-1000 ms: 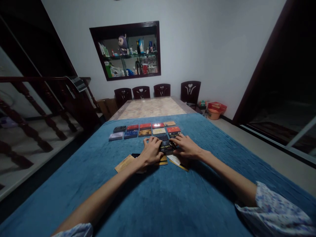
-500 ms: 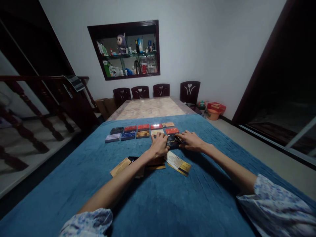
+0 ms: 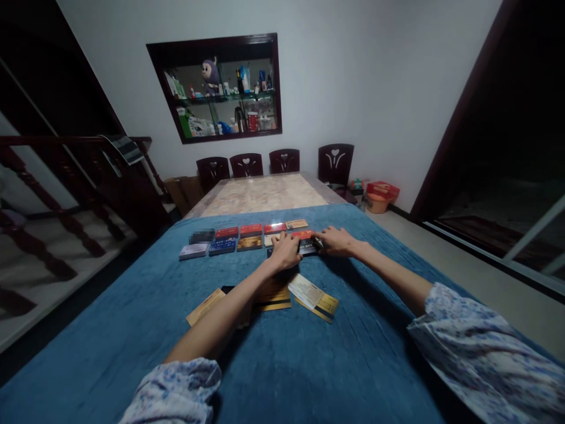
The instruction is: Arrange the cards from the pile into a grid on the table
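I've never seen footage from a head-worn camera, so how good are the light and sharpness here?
Head view: dim overall, the doorway at right nearly black; a small glint on one red card stack; dark shadow on the blue cloth beneath the right forearm; doorway edges slanting, perhaps lens distortion; a pixelated patch behind the lilac card stack.

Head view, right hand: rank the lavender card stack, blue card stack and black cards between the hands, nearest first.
1. Black cards: at the right hand.
2. Blue card stack: near row, left.
3. Lavender card stack: near row's left end.
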`<state>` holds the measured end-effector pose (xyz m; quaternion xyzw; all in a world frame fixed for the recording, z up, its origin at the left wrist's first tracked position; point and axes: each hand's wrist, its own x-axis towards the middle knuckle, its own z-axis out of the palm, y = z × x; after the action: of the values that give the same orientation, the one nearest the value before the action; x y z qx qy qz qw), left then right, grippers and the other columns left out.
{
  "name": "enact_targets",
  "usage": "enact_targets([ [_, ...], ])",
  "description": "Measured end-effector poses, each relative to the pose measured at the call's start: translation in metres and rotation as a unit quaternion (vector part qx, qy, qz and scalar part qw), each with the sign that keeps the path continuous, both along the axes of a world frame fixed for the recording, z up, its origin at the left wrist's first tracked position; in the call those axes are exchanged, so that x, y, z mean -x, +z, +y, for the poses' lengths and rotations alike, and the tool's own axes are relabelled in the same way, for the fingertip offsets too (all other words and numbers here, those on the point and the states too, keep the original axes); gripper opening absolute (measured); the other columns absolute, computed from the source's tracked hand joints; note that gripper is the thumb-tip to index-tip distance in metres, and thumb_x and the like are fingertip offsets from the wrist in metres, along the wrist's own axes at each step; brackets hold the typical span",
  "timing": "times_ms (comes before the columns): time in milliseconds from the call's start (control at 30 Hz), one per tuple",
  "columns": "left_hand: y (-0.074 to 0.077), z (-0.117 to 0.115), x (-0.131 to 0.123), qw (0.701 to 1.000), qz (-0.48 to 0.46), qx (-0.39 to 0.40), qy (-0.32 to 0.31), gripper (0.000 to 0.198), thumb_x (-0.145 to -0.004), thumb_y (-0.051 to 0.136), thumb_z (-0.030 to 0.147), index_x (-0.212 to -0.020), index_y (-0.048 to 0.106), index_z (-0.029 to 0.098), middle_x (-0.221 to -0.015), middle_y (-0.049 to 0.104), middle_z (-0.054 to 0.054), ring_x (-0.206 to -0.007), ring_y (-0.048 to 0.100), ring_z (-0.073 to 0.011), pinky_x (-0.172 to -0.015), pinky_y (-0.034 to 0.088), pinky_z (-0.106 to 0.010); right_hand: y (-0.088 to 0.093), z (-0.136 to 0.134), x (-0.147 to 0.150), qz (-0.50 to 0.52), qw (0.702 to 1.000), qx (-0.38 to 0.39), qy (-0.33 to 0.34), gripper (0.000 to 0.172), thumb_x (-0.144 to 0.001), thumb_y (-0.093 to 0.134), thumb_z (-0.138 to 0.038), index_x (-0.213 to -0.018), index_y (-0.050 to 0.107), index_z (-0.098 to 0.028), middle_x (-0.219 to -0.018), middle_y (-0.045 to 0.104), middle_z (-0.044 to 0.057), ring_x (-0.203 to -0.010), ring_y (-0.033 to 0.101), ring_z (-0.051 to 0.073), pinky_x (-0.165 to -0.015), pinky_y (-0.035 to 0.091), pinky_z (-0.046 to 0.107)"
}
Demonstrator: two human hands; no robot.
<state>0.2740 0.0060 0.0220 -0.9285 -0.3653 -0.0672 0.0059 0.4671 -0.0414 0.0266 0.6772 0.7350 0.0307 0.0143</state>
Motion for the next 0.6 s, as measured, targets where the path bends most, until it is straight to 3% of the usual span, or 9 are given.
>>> enact_targets([
  [333, 0.004, 0.005, -0.007, 0.998, 0.051, 0.026, 0.007, 0.038, -0.084, 0.056, 0.025, -0.121, 0.057, 0.017, -0.130, 0.058, -0.017, -0.126, 0.042, -0.0354, -0.098, 0.037, -0.056, 0.004, 0.008, 0.002, 0.000, 0.998, 0.064, 0.004, 0.055, -0.084, 0.064, -0.035, -0.136, 0.052, -0.025, -0.125, 0.062, 0.015, -0.120, 0.054, 0.034, -0.086, 0.049, 0.040],
  [600, 0.004, 0.011, -0.012, 0.997, 0.064, 0.032, -0.011, 0.037, -0.079, 0.058, 0.023, -0.114, 0.062, 0.014, -0.129, 0.057, -0.019, -0.128, 0.040, -0.0374, -0.097, 0.040, -0.056, -0.001, 0.020, -0.010, 0.035, 0.996, 0.066, 0.044, 0.052, -0.077, 0.071, -0.032, -0.127, 0.062, -0.017, -0.117, 0.067, 0.014, -0.105, 0.063, 0.026, -0.086, 0.048, 0.029],
])
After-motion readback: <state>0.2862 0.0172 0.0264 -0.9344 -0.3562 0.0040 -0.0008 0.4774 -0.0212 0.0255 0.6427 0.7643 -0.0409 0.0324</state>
